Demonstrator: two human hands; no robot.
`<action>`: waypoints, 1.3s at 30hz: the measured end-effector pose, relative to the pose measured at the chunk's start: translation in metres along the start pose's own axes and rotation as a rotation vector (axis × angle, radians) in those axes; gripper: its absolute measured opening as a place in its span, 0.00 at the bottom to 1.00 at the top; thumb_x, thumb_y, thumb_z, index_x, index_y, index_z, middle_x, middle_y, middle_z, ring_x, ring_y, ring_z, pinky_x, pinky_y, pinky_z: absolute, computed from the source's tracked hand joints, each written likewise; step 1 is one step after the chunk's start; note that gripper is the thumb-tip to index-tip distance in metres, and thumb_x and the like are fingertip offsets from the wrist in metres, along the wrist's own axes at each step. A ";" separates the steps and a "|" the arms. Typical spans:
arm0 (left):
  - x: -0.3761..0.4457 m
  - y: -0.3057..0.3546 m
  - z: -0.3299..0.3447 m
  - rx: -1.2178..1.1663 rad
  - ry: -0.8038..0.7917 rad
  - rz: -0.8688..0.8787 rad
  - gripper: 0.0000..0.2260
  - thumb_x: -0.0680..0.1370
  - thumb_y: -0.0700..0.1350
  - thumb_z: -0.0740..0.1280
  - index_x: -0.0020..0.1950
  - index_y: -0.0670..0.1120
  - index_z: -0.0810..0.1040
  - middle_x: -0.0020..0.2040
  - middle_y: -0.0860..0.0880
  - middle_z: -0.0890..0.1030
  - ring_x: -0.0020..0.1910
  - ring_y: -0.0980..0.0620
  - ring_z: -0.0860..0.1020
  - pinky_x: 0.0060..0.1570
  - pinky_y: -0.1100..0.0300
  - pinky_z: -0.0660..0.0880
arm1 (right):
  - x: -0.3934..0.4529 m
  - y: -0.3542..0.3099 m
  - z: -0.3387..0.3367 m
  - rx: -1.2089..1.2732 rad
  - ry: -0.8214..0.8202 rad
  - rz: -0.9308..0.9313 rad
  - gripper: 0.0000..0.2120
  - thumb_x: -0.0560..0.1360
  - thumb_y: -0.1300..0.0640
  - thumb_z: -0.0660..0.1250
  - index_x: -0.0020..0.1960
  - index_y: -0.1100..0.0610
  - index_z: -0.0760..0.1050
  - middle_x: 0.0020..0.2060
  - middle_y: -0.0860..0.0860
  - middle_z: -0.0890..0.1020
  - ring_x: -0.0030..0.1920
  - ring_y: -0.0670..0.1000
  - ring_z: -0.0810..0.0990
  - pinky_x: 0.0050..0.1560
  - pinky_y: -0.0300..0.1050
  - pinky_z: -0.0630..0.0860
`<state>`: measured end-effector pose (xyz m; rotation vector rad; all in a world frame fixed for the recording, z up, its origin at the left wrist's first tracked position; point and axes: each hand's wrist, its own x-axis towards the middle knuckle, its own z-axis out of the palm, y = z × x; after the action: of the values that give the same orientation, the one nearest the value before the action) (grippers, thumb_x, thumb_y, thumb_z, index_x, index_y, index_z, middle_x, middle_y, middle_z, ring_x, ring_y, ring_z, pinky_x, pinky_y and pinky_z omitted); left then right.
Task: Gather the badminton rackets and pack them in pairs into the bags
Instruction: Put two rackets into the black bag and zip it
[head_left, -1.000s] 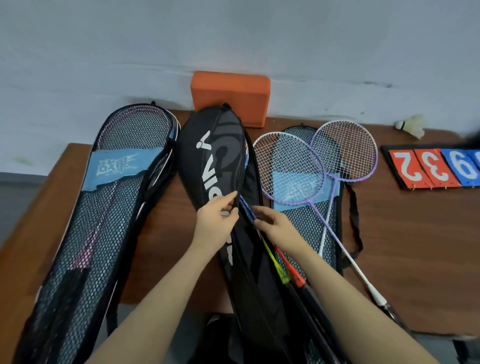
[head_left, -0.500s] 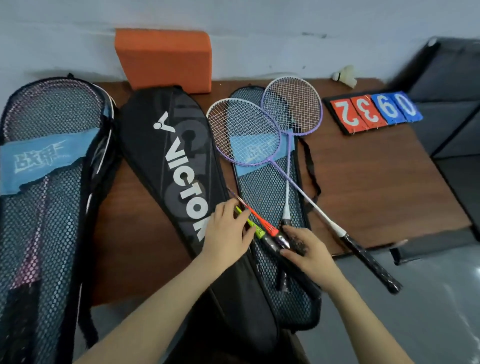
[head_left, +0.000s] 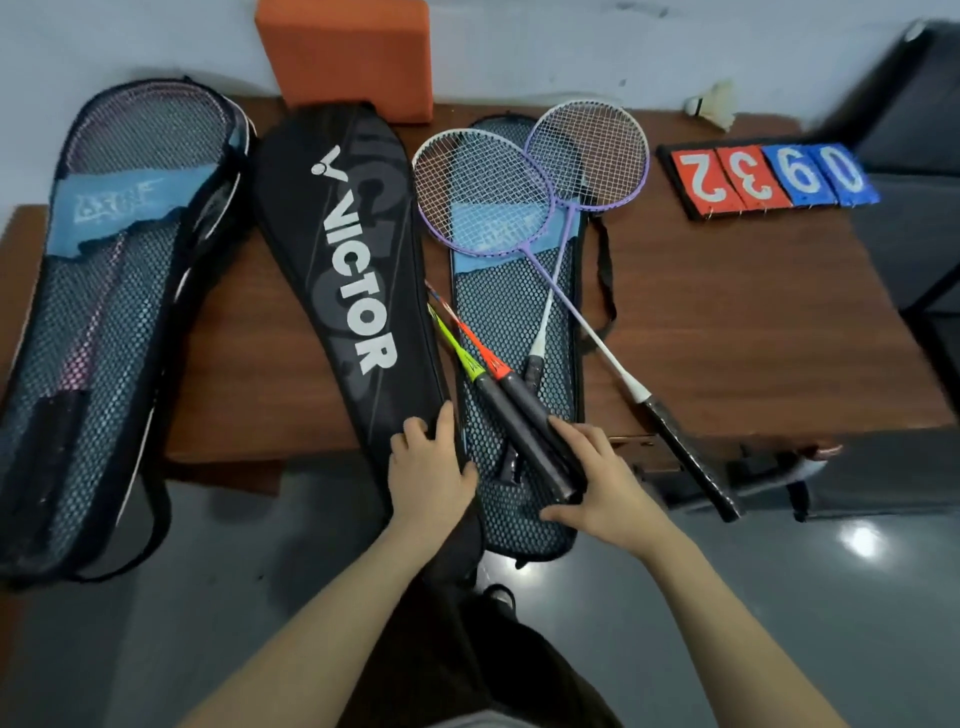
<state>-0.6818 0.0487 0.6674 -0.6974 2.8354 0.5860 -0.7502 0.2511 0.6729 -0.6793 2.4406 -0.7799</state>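
Observation:
A black VICTOR bag (head_left: 343, 244) lies in the middle of the brown table (head_left: 727, 322). Two rackets with a yellow and an orange shaft stick out of its right side, dark grips (head_left: 519, 421) exposed. My right hand (head_left: 597, 483) wraps its fingers around the ends of these grips. My left hand (head_left: 431, 467) rests on the bag's lower edge, fingers bent over it. Two purple rackets (head_left: 519, 192) lie crossed on a mesh bag (head_left: 519, 332) at the right. Another mesh bag (head_left: 109, 291) at the left holds a pink-shafted racket.
An orange block (head_left: 348, 57) leans on the wall behind the bags. A flip scoreboard (head_left: 769, 179) reading 2 3 9 0 and a shuttlecock (head_left: 714, 101) sit at the back right. Bag ends overhang the table's front edge above grey floor.
Both hands slid down toward the handle end of the black bag. More of the two grips now shows outside it. The view tilted down and shifted right.

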 end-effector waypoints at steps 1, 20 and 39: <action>0.000 0.003 0.001 -0.037 0.014 -0.008 0.31 0.74 0.52 0.66 0.73 0.49 0.58 0.59 0.43 0.67 0.55 0.43 0.69 0.51 0.53 0.71 | -0.002 0.002 -0.001 -0.022 -0.019 -0.011 0.49 0.62 0.45 0.77 0.73 0.40 0.50 0.66 0.44 0.60 0.63 0.53 0.69 0.63 0.54 0.67; -0.007 0.005 -0.024 -0.814 0.177 -0.130 0.24 0.70 0.33 0.67 0.65 0.47 0.74 0.52 0.47 0.76 0.41 0.59 0.77 0.43 0.76 0.72 | -0.026 -0.017 -0.002 0.359 0.166 -0.028 0.32 0.63 0.57 0.78 0.63 0.47 0.70 0.51 0.40 0.73 0.51 0.32 0.71 0.52 0.20 0.63; -0.005 0.035 -0.094 -1.337 0.266 -0.152 0.20 0.70 0.28 0.66 0.58 0.45 0.79 0.40 0.56 0.82 0.40 0.64 0.80 0.42 0.72 0.74 | -0.040 -0.060 -0.025 0.796 -0.113 -0.092 0.26 0.68 0.57 0.72 0.65 0.48 0.72 0.61 0.46 0.78 0.63 0.46 0.74 0.66 0.50 0.68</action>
<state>-0.6995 0.0406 0.7660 -1.1491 2.1679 2.5113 -0.7165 0.2415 0.7402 -0.4911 1.7725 -1.5636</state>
